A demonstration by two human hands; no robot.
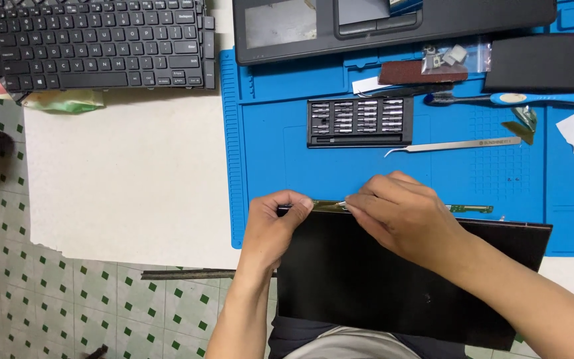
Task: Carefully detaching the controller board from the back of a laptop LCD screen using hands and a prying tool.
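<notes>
From the head camera, a dark flat display panel (pixel 393 279) lies tilted across the near edge of a blue work mat (pixel 280 166) and juts out over the person's lap. Along the panel's far edge runs a thin yellowish-green circuit strip (pixel 330 206), its right end showing past the knuckles. The left hand (pixel 274 229) curls over the panel's far left corner, fingers pressed down on the edge and the strip. The right hand (pixel 403 216) rests over the same edge just beside it, thumb and forefinger pinched together on the strip near its middle. Farther back on the mat sit a black case of screwdriver bits (pixel 359 121), metal tweezers (pixel 456 145) and a blue-handled brush (pixel 513 99). A detached black keyboard (pixel 101 43) lies on the white table (pixel 127 173) to the left, and a laptop shell (pixel 393 23) lies across the top.
</notes>
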